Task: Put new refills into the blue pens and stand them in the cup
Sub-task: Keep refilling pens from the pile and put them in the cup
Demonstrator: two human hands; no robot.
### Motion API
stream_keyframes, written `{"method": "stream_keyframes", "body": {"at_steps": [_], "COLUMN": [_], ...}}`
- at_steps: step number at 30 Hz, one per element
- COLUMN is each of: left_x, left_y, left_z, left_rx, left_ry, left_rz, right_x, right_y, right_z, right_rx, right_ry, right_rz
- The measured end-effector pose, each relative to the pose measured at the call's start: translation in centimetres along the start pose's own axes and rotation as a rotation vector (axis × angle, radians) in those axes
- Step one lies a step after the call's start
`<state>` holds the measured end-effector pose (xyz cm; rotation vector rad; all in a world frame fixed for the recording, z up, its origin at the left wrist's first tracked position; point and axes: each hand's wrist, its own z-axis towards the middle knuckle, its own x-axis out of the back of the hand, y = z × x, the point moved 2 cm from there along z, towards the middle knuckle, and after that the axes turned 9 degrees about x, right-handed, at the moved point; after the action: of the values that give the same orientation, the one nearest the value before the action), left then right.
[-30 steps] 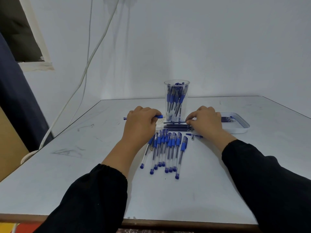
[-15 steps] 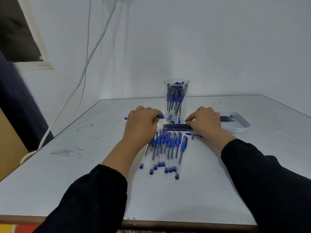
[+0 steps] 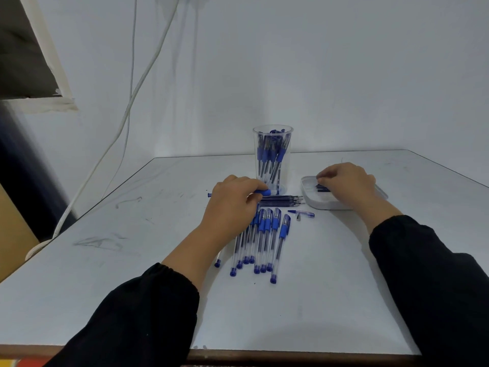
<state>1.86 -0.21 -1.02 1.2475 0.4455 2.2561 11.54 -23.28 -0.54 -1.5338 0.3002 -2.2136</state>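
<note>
My left hand (image 3: 234, 201) grips a blue pen barrel (image 3: 263, 192) held sideways just in front of the clear cup (image 3: 273, 157), which holds several blue pens. My right hand (image 3: 345, 181) is over the white tray (image 3: 328, 203) at the right, its curled fingertips on the dark refills (image 3: 322, 188) lying there; whether it holds one is hidden. A row of refills (image 3: 281, 200) lies between my hands. Several blue pens (image 3: 264, 239) lie side by side below my left hand. A pen tip and cap piece (image 3: 301, 214) lie to their right.
The grey table (image 3: 132, 260) has its front edge near me and its left edge running back to the white wall. White cables (image 3: 127, 112) hang down the wall at the left. A dark opening is at top left.
My right hand moved from the refill row to the right, over the white tray. My left hand kept its grip on the pen barrel in place.
</note>
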Motion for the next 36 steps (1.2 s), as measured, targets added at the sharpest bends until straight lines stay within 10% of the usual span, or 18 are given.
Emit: {"method": "stream_keyframes", "body": {"at_steps": [25,36], "left_x": [0.2,0.2], "left_y": [0.2,-0.6], "left_z": [-0.2,0.3], "left_rx": [0.025,-0.002], "left_ry": [-0.012,0.077], "left_rz": [-0.024,0.027], "right_x": [0.2,1.8], "right_y": [2.6,-0.3], "right_z": [-0.2,-0.6], "right_rx": [-0.077,0.163], "right_ry": [-0.145,0.061], "right_rz": [-0.302,-0.221]}}
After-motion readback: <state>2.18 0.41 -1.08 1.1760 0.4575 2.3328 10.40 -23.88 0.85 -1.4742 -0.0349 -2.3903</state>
